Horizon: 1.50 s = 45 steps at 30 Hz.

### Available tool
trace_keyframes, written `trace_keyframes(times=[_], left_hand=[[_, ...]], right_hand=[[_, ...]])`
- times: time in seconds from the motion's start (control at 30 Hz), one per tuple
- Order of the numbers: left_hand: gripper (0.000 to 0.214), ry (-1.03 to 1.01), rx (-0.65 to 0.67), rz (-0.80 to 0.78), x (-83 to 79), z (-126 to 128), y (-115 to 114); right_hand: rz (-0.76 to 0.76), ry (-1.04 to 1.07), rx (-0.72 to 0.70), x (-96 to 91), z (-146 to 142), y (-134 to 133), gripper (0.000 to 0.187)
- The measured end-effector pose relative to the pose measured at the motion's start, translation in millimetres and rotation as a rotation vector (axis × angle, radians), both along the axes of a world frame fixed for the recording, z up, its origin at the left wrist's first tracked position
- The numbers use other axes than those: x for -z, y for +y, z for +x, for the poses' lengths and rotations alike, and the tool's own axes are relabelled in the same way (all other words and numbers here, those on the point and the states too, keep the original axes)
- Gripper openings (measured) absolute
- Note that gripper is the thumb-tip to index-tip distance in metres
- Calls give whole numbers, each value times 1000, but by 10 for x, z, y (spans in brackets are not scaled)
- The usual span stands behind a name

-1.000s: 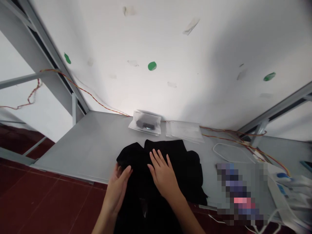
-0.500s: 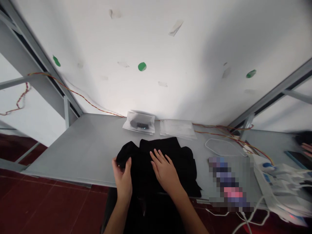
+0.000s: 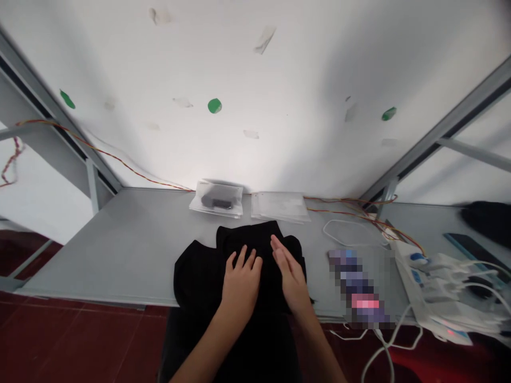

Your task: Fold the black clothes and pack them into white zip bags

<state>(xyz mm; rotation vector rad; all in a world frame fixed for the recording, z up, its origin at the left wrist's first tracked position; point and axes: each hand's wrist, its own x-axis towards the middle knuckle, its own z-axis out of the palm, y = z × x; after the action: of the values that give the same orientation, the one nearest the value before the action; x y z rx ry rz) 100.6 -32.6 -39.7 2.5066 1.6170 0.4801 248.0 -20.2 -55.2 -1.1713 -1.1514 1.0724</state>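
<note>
A black garment [image 3: 199,271] lies bunched on the front of a grey table [image 3: 131,244] and hangs over its near edge. My left hand [image 3: 240,279] rests flat on the middle of the cloth with fingers spread, open. Beside it my right hand [image 3: 290,271] lies on the cloth's right part, fingers stretched out together and pointing away from me, open as well. Neither hand grips anything.
Behind the garment, against the white wall, lie a clear bag with a dark item [image 3: 216,198] and a stack of clear bags [image 3: 280,206]. A white cable loop [image 3: 347,233], red-yellow wires [image 3: 351,211] and a white power strip [image 3: 431,282] crowd the right. A blurred patch [image 3: 359,287] sits right of my hands.
My left hand let go of the cloth's left edge and moved right onto the middle of the garment. My right hand shifted right. The garment looks narrower, its left part folded inward.
</note>
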Motion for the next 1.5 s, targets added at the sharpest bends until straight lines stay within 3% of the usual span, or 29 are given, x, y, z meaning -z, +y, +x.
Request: trace_keyframes(times=[0.07,0.13,0.23,0.3,0.37,0.43,0.6,0.73,0.83,0.93,1.03,1.1,1.23,1.37,1.5], left_hand=[[50,-64,68,-36,-41,-147,-39],[54,-228,39,-56,-91,-338,-94],[55,-690,-218,-125,-79,-581,-184],[56,-1065,-371,-263,-9,-661,-218],[58,-1368,-438,-422,68,-680,-223],[59,-1543,-464,-505,108,-664,-211],[52,-1690,-465,-480,-24,-587,-176],[40,-1574,-315,-472,-241,-358,-83],[31,-1385,-135,-454,-339,-44,26],[27,-1253,12,-405,-293,225,93],[28,-1036,-2,-172,-100,289,99],[32,-803,-21,-55,54,226,82],[44,-422,0,-79,240,49,36],[55,-280,91,-72,231,17,22],[57,-201,211,-48,197,88,44]], right_hand=[[70,-252,-92,-16,-88,-137,54],[123,-484,-210,13,-175,-224,55],[154,-744,-289,85,-252,-262,55],[165,-852,-286,88,-274,-257,54],[181,-907,-273,30,-296,-252,53],[186,-898,-258,-63,-336,-253,52],[54,-693,-259,-202,-396,-242,54],[5,-482,-182,-218,-198,-216,60],[-18,-490,-83,-237,54,-237,65],[-6,-659,114,-204,297,-295,69],[101,-865,278,-82,481,-342,60],[183,-988,216,16,555,-348,59],[171,-1089,9,126,577,-306,66],[96,-1067,25,144,537,-243,50],[91,-1059,14,205,536,-225,49]])
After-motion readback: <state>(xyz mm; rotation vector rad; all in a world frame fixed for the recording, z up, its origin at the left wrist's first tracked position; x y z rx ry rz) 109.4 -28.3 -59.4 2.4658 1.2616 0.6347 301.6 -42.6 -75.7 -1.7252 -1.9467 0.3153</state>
